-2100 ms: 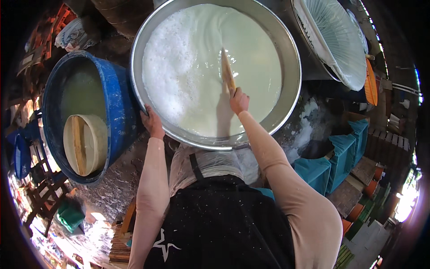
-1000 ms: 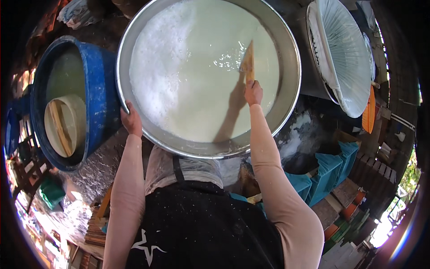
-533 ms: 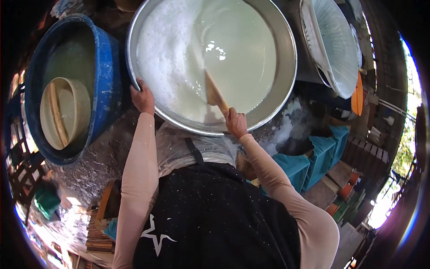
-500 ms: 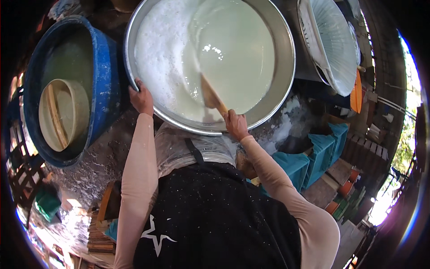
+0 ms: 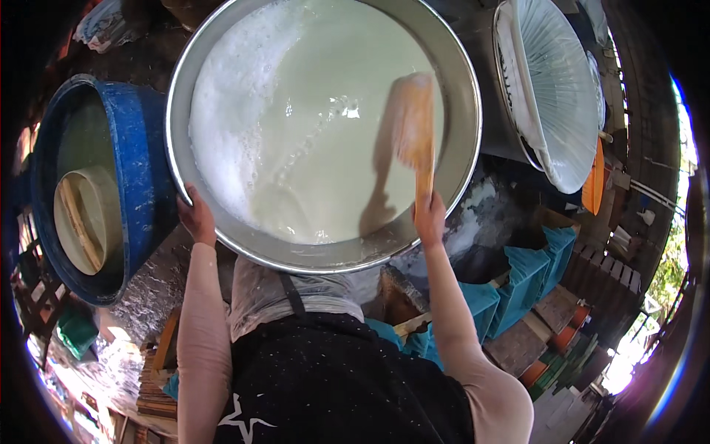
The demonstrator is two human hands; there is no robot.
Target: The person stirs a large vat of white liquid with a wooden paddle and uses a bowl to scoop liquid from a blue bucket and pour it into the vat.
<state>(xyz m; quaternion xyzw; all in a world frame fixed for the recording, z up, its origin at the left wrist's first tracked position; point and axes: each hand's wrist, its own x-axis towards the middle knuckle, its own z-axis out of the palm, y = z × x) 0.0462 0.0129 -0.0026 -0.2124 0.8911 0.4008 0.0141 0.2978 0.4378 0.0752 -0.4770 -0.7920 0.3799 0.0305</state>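
and over on the right, daylight pours through a bright opening, greenery showing higher up! the dark floor glistens on the left, while white smears streak it near teal cloths. lower left, glare burns beside a dark lattice, stacked boards close by.

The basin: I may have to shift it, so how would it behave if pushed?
The basin would probably feel heavy, given the wide pool of pale liquid inside. That liquid would likely slosh, since its surface lies open and shows ripples. The basin itself should hardly flex: it looks metal and appears unbent where the left hand grips its edge.
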